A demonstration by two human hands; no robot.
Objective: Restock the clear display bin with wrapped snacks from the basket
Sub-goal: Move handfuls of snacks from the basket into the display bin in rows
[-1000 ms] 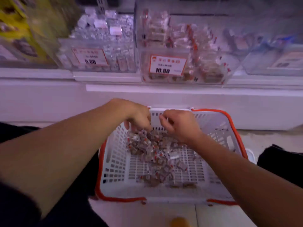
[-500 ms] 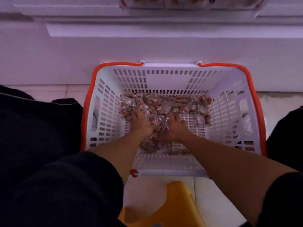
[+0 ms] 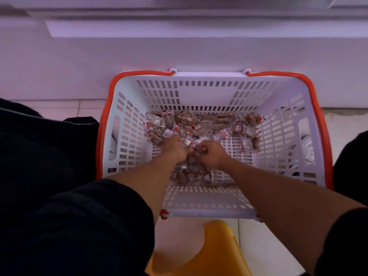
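Observation:
A white slotted basket with orange handles stands on the floor in front of me. Several clear-wrapped brown snacks with red marks lie across its bottom. Both my hands are down inside the basket, side by side in the pile. My left hand has its fingers curled into the snacks and grips some. My right hand is fisted round a bunch of wrapped snacks. The clear display bin is out of view above.
The white base of the shelf unit rises right behind the basket. A yellow stool sits under me at the near edge. Pale floor tiles lie to the left; dark clothing fills both sides.
My view dropped from the shelf bins to the basket. Both hands sank into the snack pile and their fingers have closed round snacks.

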